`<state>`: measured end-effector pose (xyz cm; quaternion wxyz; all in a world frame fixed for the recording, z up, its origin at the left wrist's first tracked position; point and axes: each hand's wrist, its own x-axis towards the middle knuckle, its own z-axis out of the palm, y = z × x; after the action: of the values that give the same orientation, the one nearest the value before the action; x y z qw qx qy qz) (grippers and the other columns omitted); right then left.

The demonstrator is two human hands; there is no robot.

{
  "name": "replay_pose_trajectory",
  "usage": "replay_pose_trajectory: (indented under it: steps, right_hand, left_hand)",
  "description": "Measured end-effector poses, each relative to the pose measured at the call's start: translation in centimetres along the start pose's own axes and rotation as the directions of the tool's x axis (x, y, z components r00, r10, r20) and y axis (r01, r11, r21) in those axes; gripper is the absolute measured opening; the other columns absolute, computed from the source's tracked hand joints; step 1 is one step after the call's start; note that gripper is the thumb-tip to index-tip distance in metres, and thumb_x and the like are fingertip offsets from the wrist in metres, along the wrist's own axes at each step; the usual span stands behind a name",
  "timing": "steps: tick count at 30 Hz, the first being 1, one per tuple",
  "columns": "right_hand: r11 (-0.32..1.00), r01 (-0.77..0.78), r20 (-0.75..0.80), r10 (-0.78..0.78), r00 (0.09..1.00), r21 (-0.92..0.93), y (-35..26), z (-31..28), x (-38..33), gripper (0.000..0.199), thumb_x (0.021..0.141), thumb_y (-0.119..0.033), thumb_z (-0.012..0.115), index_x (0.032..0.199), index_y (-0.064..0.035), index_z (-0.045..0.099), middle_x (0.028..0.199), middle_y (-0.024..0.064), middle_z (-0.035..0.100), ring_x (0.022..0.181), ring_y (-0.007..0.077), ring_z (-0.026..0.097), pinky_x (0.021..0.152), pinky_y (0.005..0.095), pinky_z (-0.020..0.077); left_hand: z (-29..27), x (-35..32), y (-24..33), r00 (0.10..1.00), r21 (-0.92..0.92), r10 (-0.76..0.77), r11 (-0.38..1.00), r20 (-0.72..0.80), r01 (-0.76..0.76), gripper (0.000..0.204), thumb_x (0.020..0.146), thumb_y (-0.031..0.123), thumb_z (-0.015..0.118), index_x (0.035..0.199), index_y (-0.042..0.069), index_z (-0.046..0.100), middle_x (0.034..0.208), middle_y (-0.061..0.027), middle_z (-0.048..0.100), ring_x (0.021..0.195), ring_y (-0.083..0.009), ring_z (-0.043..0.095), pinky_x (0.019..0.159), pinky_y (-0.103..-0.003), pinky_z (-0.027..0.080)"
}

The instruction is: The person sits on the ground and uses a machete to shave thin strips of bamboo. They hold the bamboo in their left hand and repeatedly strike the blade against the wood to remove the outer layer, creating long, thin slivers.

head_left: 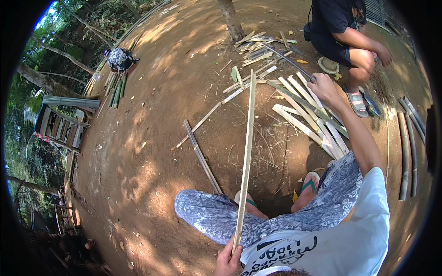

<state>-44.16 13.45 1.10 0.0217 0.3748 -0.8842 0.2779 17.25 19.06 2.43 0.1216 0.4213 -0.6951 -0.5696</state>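
Note:
My left hand [228, 258], low in the view near my shirt, is closed around the lower end of a long pale split bamboo strip [248, 147]. The strip stands up and away from me, between my knees. In my right hand [325, 87], stretched out to the far right, is the dark handle of a long-bladed knife [291, 61]. Its thin blade points away and to the left, apart from the strip. Below that hand lies a fanned pile of split bamboo pieces [301, 120], reaching toward my right knee.
More bamboo slats [258, 48] lie by a tree trunk [231, 20]. Another person [343, 34] squats at the upper right beside a round bowl-like thing [328, 66]. Bamboo poles [404, 156] lie far right; green poles [117, 92] and a backpack [119, 60] are far left.

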Motion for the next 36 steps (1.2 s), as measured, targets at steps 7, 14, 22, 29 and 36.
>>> replay_pose_trajectory:
  steps: [7,14,22,29,36]
  right_hand:
    - [0.895,0.001,0.137,-0.069,0.988,0.446,-8.4,3.6,-8.1,0.036,0.085,-0.034,0.069,0.075,0.0008,0.062,0.059,0.0094,0.054,0.056,0.0217,0.054,0.057,0.0389,0.041]
    - [0.727,0.572,0.094,-0.645,0.758,0.38,-12.4,5.9,-16.8,0.028,0.072,-0.025,0.075,0.083,-0.0065,0.058,0.063,0.0101,0.06,0.056,0.0307,0.064,0.052,0.0443,0.0497]
    - [0.582,0.758,0.012,-0.795,0.607,0.295,-13.0,4.1,-15.5,0.04,0.062,-0.021,0.081,0.088,-0.0069,0.054,0.071,0.0088,0.058,0.065,0.0322,0.066,0.056,0.0453,0.0518]
    - [0.896,0.434,0.026,-0.438,0.898,0.095,-10.5,2.5,-7.8,0.022,0.072,-0.024,0.074,0.081,-0.0075,0.062,0.064,0.0131,0.063,0.061,0.0361,0.065,0.061,0.0472,0.0518]
    - [0.994,0.105,-0.017,-0.104,0.994,0.031,-4.4,-0.4,1.2,0.032,0.08,-0.03,0.068,0.078,0.0017,0.065,0.064,0.0219,0.061,0.066,0.0389,0.063,0.066,0.0486,0.0482]
  left_hand:
    - [0.0,6.9,-1.7,0.935,-0.655,-0.104,0.687,0.339,0.314,0.036,0.108,0.021,0.039,0.141,0.007,0.039,0.076,-0.0077,0.053,0.055,-0.015,0.051,0.055,-0.03,0.05]
    - [1.1,12.5,3.2,0.941,-0.648,-0.14,0.693,0.308,0.315,0.017,0.107,0.021,0.039,0.114,0.007,0.047,0.069,-0.0051,0.046,0.05,-0.0106,0.038,0.044,-0.026,0.037]
    - [0.4,10.7,3.9,0.932,-0.526,-0.114,0.799,0.343,0.291,0.025,0.108,0.033,0.039,0.104,0.009,0.046,0.062,0.0002,0.04,0.046,-0.0069,0.032,0.039,-0.022,0.029]
    - [-0.8,6.1,1.8,0.926,-0.461,-0.188,0.824,0.328,0.33,0.021,0.108,0.027,0.039,0.102,0.007,0.045,0.062,0.0012,0.043,0.045,-0.0064,0.037,0.042,-0.022,0.034]
    - [-1.9,2.9,-0.4,0.908,-0.383,-0.272,0.839,0.319,0.387,0.022,0.108,0.024,0.038,0.099,0.005,0.046,0.063,-0.0011,0.047,0.046,-0.0073,0.042,0.043,-0.022,0.037]
